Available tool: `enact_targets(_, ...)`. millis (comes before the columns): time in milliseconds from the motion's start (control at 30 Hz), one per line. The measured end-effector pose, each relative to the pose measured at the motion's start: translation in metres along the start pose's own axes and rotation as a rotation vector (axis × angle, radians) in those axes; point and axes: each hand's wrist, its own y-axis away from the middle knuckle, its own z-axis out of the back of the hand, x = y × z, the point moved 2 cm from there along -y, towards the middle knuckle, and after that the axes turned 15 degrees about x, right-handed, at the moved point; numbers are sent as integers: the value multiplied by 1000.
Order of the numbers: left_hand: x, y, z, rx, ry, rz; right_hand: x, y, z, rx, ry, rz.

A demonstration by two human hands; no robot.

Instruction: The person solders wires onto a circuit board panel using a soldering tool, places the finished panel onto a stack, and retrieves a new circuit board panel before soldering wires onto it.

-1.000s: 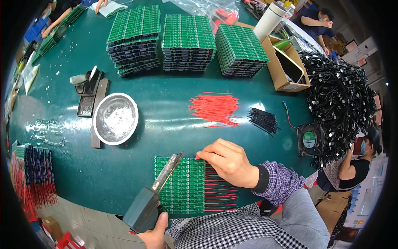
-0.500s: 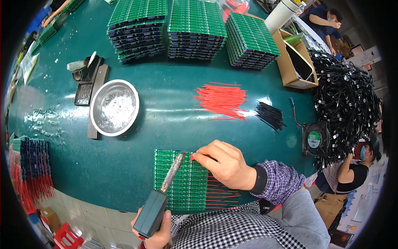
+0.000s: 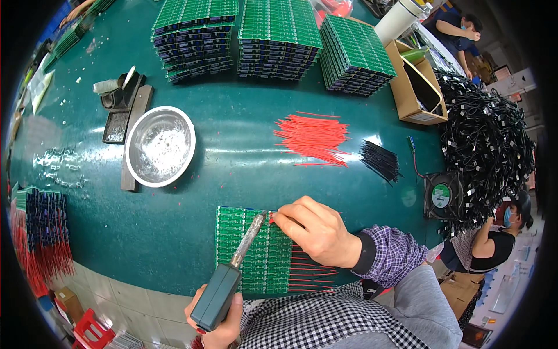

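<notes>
A green circuit board panel lies on the table in front of me, with red and black wires sticking out along its right side. My left hand is wrapped round the dark green handle of a soldering iron. The iron's metal tip rests at or just above the panel's top edge, close to my right fingers. Thumb and forefinger of my right hand are pinched at the panel's upper right, with a bit of red wire showing at the fingertips; the rest of it is hidden.
Beyond the panel lie loose red wires and black wires. A metal bowl stands left. Stacks of green boards line the back. Right are a cardboard box, a small fan and heaped black cables.
The soldering iron's tip has shifted slightly right, toward my right fingertips. My right hand stays pinched in nearly the same place.
</notes>
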Motion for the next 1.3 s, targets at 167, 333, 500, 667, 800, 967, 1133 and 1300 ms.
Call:
enact_targets(167, 3, 0, -3, -60, 75, -25, 0, 0, 0, 16, 18, -2)
enact_targets(333, -5, -4, -2, -17, 69, -3, 1, 0, 0, 28, 25, -4)
enact_targets(500, -10, -7, 1, 6, -14, -11, 1, -1, -1, 25, 33, -1)
enact_targets(667, -6, -3, 1, 15, 67, -4, 1, -1, 0, 26, 47, -2)
enact_targets(800, 4, 6, -2, -90, 215, 94, 1, -1, -1, 20, 61, -6)
enact_targets(967, 3, 4, -2, -62, 206, 110, 1, 0, -2, 17, 68, -9)
enact_targets(1133, 3, 5, 1, -34, 242, 140, 3, -2, 0, 17, 66, -9)
enact_targets(1300, -1, -4, -3, -66, 176, 55, 1, -1, -2, 16, 66, -6)
